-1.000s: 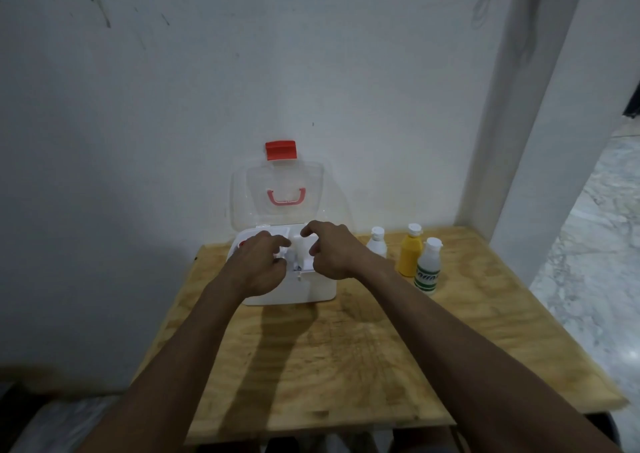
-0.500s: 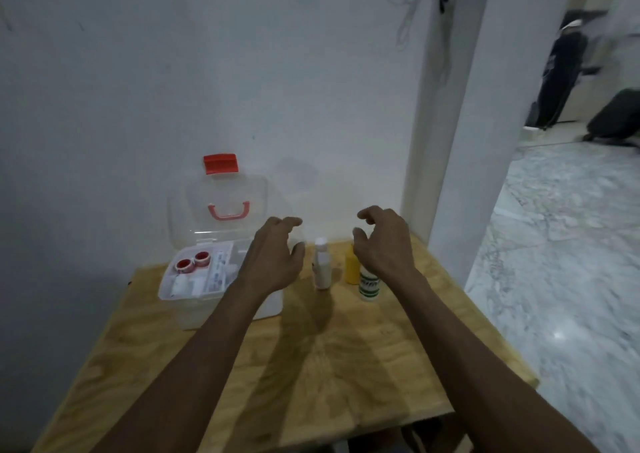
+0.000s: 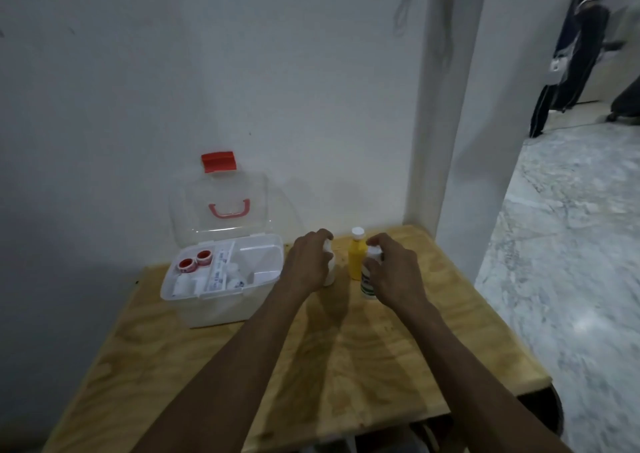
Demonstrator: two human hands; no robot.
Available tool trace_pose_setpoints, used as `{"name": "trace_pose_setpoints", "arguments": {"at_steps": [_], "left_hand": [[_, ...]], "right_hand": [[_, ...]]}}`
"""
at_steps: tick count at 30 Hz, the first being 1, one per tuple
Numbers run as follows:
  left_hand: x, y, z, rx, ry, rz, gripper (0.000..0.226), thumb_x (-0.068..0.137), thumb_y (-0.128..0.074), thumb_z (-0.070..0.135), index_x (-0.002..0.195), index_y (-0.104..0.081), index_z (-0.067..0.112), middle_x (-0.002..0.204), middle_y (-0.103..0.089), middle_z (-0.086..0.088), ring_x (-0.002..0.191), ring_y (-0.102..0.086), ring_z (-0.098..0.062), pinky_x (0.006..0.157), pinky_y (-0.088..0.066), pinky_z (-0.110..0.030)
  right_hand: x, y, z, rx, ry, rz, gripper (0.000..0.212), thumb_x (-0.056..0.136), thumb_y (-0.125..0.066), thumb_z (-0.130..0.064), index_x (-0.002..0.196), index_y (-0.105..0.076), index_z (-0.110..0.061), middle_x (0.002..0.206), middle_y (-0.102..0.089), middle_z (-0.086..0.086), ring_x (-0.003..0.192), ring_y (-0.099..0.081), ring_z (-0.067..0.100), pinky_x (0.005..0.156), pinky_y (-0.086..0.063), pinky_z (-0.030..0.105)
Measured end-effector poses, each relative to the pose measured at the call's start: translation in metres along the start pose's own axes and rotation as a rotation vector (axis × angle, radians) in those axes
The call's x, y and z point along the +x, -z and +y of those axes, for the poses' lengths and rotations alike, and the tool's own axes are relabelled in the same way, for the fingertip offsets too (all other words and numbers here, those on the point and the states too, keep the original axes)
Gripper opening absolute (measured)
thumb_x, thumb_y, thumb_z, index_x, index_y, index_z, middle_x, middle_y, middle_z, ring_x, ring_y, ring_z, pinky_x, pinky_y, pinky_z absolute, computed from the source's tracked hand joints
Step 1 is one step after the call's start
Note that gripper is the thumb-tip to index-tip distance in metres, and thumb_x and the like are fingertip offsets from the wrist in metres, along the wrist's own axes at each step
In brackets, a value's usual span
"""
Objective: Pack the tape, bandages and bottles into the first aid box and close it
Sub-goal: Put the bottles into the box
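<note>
Head view: three bottles stand upright, caps up. The left hand (image 3: 310,262) curls around the white bottle (image 3: 329,272); the right hand (image 3: 393,269) wraps the green-labelled bottle (image 3: 367,284). Between the hands stands the yellow bottle (image 3: 357,259). Left of the left hand, the open first aid box (image 3: 221,305) holds two tape rolls (image 3: 194,262).
</note>
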State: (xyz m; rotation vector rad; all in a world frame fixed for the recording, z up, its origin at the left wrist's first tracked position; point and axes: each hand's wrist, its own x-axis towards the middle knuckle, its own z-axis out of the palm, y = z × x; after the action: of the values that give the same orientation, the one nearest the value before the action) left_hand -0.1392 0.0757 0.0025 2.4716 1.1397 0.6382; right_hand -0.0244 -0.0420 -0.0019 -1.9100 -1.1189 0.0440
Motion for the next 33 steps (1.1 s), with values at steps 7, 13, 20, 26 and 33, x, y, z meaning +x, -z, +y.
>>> {"name": "trace_pose_setpoints", "arguments": {"at_steps": [7, 13, 20, 26, 33], "left_hand": [[-0.018, 0.040, 0.008, -0.067, -0.065, 0.115, 0.030, 0.086, -0.068, 0.012, 0.116, -0.067, 0.010, 0.118, -0.069, -0.012, 0.106, -0.065, -0.026, 0.081, -0.044, -0.023], [-0.030, 0.141, -0.003, -0.030, -0.064, 0.319, 0.029, 0.082, -0.073, 0.018, 0.111, -0.072, 0.013, 0.113, -0.071, -0.006, 0.097, -0.068, -0.023, 0.087, -0.050, -0.028], [-0.015, 0.166, -0.054, 0.045, 0.085, 0.351, 0.032, 0.084, -0.072, 0.013, 0.116, -0.069, 0.008, 0.121, -0.068, -0.013, 0.104, -0.065, -0.028, 0.092, -0.048, -0.031], [-0.001, 0.136, -0.072, 0.104, 0.062, 0.191, 0.029, 0.085, -0.069, 0.012, 0.113, -0.069, 0.003, 0.114, -0.070, -0.016, 0.103, -0.066, -0.032, 0.090, -0.051, -0.036], [0.003, 0.115, -0.092, 0.144, 0.111, -0.022, 0.034, 0.084, -0.071, 0.015, 0.116, -0.069, 0.004, 0.118, -0.070, -0.015, 0.103, -0.066, -0.029, 0.090, -0.050, -0.033]], "right_hand": [[-0.006, 0.019, -0.029, -0.034, 0.070, 0.011, 0.024, 0.083, -0.067, -0.020, 0.106, -0.067, -0.013, 0.098, -0.072, 0.008, 0.087, -0.066, 0.025, 0.066, -0.040, 0.026], [0.003, 0.027, -0.099, 0.084, 0.182, 0.032, 0.025, 0.087, -0.068, -0.024, 0.112, -0.066, -0.018, 0.107, -0.069, 0.002, 0.090, -0.063, 0.017, 0.074, -0.046, 0.024], [0.012, -0.026, -0.154, 0.249, 0.270, -0.044, 0.025, 0.088, -0.067, -0.015, 0.113, -0.066, -0.011, 0.108, -0.071, 0.006, 0.085, -0.065, 0.016, 0.076, -0.051, 0.020], [0.015, -0.064, -0.149, 0.145, 0.266, -0.213, 0.029, 0.092, -0.063, -0.015, 0.120, -0.063, -0.009, 0.119, -0.068, 0.011, 0.099, -0.067, 0.024, 0.083, -0.051, 0.027], [0.016, -0.096, -0.130, -0.022, 0.268, -0.365, 0.024, 0.089, -0.064, -0.012, 0.112, -0.065, -0.007, 0.114, -0.067, 0.014, 0.098, -0.063, 0.033, 0.080, -0.054, 0.041]]}}
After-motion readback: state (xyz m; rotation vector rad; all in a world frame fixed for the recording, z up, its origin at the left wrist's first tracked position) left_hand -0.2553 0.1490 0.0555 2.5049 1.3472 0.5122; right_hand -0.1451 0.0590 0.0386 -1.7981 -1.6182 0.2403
